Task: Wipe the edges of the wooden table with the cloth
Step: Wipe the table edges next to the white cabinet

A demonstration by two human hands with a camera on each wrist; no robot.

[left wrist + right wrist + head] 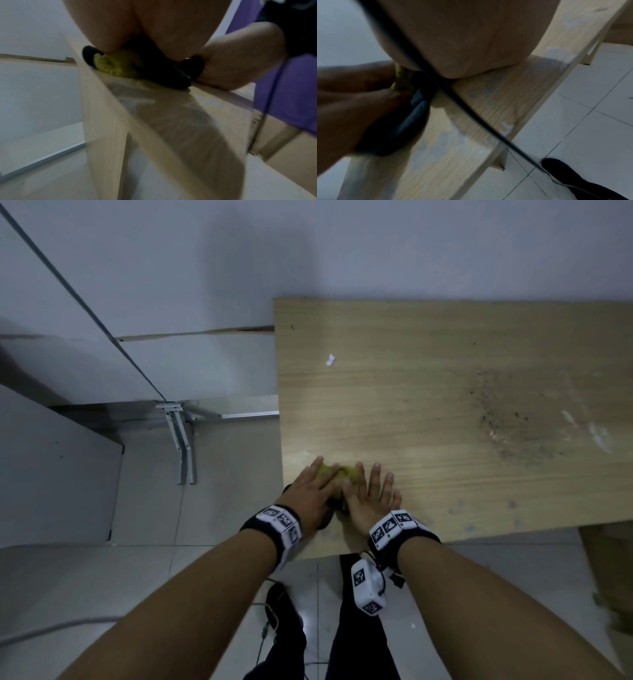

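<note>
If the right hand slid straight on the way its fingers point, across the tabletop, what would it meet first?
Nothing nearby, as far as the head view shows: the right hand points toward the far edge of the wooden table over bare wood. The white scrap lies left of that line, though wide-angle distortion makes this uncertain.

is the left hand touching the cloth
Touching: the head view shows the left hand pressed flat on the yellow cloth near the table's corner.

Cloth (337, 474): largely covered by both hands.
Table (445, 405): right end cut off.
Wrist views: blurred; fingertips unseen.
</note>
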